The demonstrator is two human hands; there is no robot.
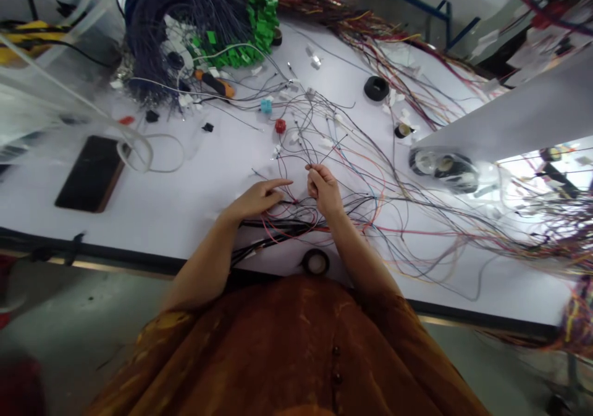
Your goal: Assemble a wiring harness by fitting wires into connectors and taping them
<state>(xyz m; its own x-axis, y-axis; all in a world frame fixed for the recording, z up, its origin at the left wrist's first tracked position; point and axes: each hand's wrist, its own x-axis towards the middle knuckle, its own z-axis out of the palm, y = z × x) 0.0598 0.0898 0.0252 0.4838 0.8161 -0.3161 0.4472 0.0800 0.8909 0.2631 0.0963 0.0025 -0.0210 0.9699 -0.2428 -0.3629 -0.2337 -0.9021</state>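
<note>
My left hand (257, 200) rests low over the wires, its index finger stretched out and the thumb apart, with nothing visibly gripped. Just right of it, my right hand (324, 189) is closed in a pinch on a thin dark wire. Loose wires of a harness (370, 199) spread around and beneath both hands. Beyond them lie a red connector (280, 126) and a light blue connector (265, 106) among wire ends. A bundle of black sleeved cables (282, 231) runs below the hands, and a roll of black tape (315, 262) sits near the table's front edge.
A dark phone (90, 174) lies at left near a clear plastic bin (83, 27). A coil of dark wires (185, 15) with green connectors (262, 21) is at the back, beside an orange-handled tool (215, 84). More tape (376, 87) and a white post (500, 107) stand to the right.
</note>
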